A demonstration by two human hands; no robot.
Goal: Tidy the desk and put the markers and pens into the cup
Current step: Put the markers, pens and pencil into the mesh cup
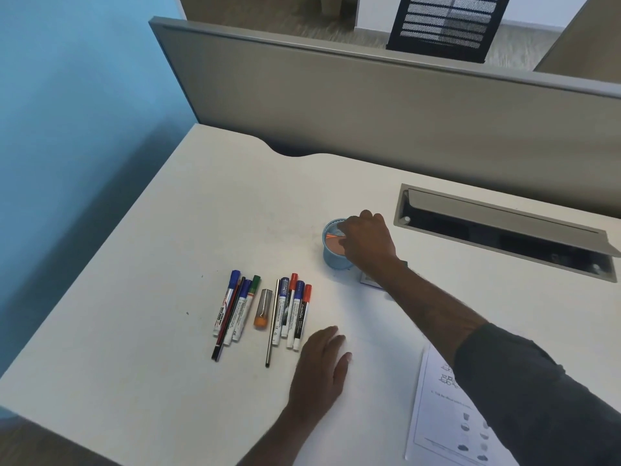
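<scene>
White desk (pixel 208 203) beside a blue wall (pixel 67 95), with a grey partition (pixel 369 105) along its far edge and a recessed cable tray (pixel 504 230) with a raised flap at the right. Beyond the partition stands a black mesh chair back (pixel 447 25).

Blue mesh cup (pixel 332 245): upright near the middle of the desk, just left of the cable tray. Something orange shows inside it; what it is cannot be told.

Right hand (pixel 366 242): reaching across from the right, its dark sleeve (pixel 537 391) pushed up the forearm. The hand sits over the right side of the cup's mouth, fingers curled down onto the rim and into the opening. Whether they grip the rim or something inside cannot be told.

Left hand (pixel 322 368): flat on the desk, palm down, fingers loosely spread and holding nothing, just right of the nearest markers.

Markers and pens: two loose groups lying side by side on the desk in front of the cup, well apart from it. The left group (pixel 233 311) has blue and green caps and a dark pencil. The right group (pixel 292 309) has blue and red caps and a thin dark pen at its left side. Between the groups lies a short grey tube with an orange end (pixel 262 309).

Printed sheet (pixel 443 425): at the lower right, partly under the right arm.
</scene>
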